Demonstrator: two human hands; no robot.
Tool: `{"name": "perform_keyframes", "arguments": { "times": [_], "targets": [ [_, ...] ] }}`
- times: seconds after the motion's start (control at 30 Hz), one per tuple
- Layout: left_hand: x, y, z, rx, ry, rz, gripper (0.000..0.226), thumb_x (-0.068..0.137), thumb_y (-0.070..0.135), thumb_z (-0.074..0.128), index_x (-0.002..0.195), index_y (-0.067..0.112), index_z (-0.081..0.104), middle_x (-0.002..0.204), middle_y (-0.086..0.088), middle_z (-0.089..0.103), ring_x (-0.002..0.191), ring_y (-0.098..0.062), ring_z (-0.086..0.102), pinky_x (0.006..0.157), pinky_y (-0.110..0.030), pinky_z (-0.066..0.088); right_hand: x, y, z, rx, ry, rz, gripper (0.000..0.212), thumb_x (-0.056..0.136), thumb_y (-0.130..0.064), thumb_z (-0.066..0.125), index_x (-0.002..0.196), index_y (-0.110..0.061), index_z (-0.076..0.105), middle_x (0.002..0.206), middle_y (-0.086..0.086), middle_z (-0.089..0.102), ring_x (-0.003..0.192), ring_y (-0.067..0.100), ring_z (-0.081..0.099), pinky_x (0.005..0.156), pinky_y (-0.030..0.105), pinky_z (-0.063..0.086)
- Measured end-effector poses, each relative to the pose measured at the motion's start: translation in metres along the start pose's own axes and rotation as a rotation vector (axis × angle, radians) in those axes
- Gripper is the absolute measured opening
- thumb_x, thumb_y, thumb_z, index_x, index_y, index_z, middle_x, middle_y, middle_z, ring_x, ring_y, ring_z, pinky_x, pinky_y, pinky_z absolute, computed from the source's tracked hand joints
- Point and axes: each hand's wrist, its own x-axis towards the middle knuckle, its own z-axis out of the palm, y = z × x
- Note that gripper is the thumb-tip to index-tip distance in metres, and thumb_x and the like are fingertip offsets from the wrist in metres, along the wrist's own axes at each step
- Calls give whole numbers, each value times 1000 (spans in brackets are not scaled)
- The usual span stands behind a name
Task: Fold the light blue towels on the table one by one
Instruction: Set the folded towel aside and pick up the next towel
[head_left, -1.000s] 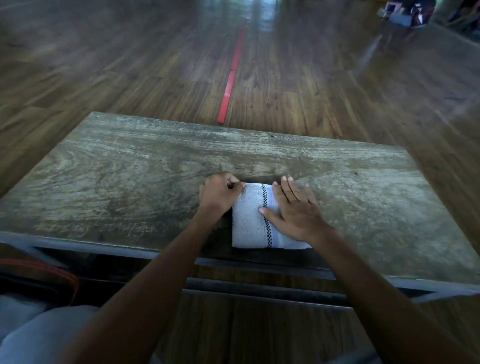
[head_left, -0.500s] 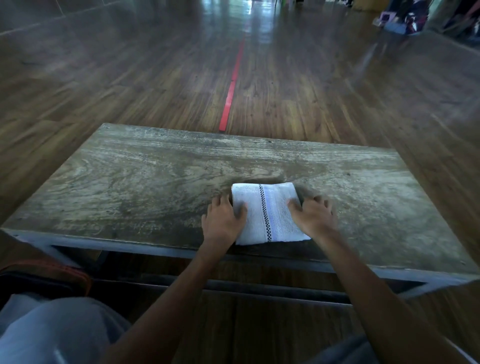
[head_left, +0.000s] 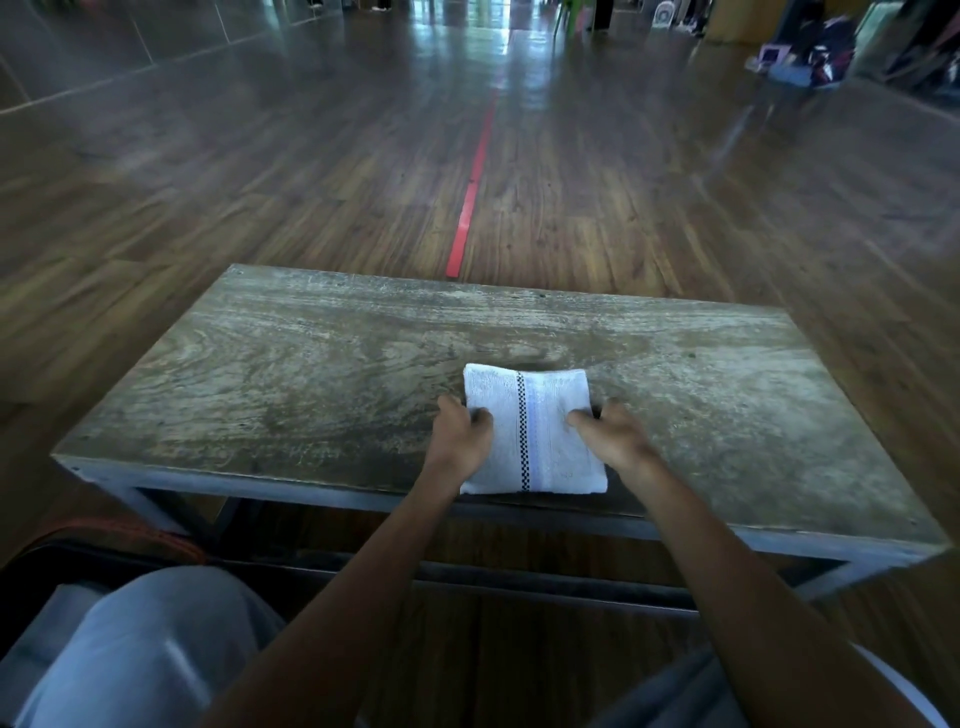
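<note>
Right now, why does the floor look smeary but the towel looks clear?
Head view: the towel on the table and both hands are fairly sharp; the floor is streaked with blur, with window glare at the far end, and the wide lens bends the edges.

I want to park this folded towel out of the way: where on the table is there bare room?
The table is bare left of the left hand out to its left edge, right of the right hand to its right edge, and along the far edge. It is crowded only at the near middle, where both hands grip the folded towel.
</note>
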Motion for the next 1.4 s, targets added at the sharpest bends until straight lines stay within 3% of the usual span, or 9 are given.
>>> {"name": "perform_keyframes", "arguments": {
  "times": [0.13, 0.2, 0.5, 0.63, 0.73, 0.9, 1.17, 1.3, 1.4],
  "targets": [
    [-21, 5, 0, -205, 10, -18, 24, 96, 15, 46, 114, 9, 32, 88, 1, 48, 67, -6, 46, 55, -21, 37, -20, 10, -1, 374, 55, 80, 10, 87, -18, 64, 93, -11, 59, 86, 4, 63, 81, 24, 64, 67, 34, 49],
    [-32, 6, -1, -258, 3, -17, 36, 96, 14, 46, 127, 11, 31, 103, -4, 53, 70, -5, 49, 57, -20, 40, -35, 16, 2, 469, 124, 66, 30, 88, -17, 65, 114, -11, 53, 100, 0, 63, 83, 15, 63, 68, 31, 52],
    [-86, 17, -63, -392, 88, 95, 45, 99, 9, 41, 142, 21, 39, 118, 11, 43, 66, 7, 41, 46, 2, 34, -107, -43, 15, 338, 121, -296, 32, 99, -10, 41, 124, -23, 55, 127, -8, 47, 107, 5, 44, 82, 14, 35],
    [-115, 15, -128, -440, 202, 164, 45, 99, 11, 43, 142, 23, 39, 140, 5, 42, 83, 9, 44, 72, -8, 37, -131, -93, 44, 333, 32, -394, 33, 100, -12, 40, 129, -23, 51, 128, -9, 45, 99, 1, 46, 69, 3, 35],
    [-141, 4, -184, -476, 323, 184, 43, 99, 10, 43, 141, 22, 40, 111, 12, 52, 83, 2, 43, 64, -7, 38, -149, -134, 81, 326, -80, -459, 35, 99, -14, 41, 130, -27, 50, 126, -11, 45, 95, -1, 47, 71, 6, 35],
    [-187, -32, -265, -536, 560, 195, 44, 92, 12, 52, 134, 22, 46, 127, -16, 53, 94, -17, 51, 82, -34, 46, -182, -193, 150, 265, -265, -558, 38, 96, -10, 41, 126, -31, 52, 122, -12, 48, 88, -3, 46, 83, 22, 42],
    [-256, -102, -330, -535, 814, 132, 52, 92, 9, 56, 140, 15, 38, 119, -18, 57, 89, -10, 57, 70, -18, 49, -222, -235, 249, 232, -606, -705, 39, 89, -3, 45, 120, -24, 55, 123, -6, 55, 114, 14, 52, 98, 35, 42],
    [-272, -134, -342, -531, 901, 57, 54, 93, 4, 53, 143, 13, 34, 119, -14, 53, 87, -7, 58, 64, -11, 51, -234, -238, 290, 203, -725, -687, 37, 86, -4, 48, 115, -26, 56, 105, -8, 58, 89, 14, 55, 76, 31, 43],
    [-272, -162, -347, -522, 932, -2, 56, 92, 0, 52, 144, 11, 33, 126, -15, 49, 98, -15, 57, 81, -23, 52, -230, -232, 327, 142, -795, -658, 42, 82, -4, 50, 116, -28, 56, 101, -7, 58, 78, 6, 50, 68, 23, 39]
  ]
}}
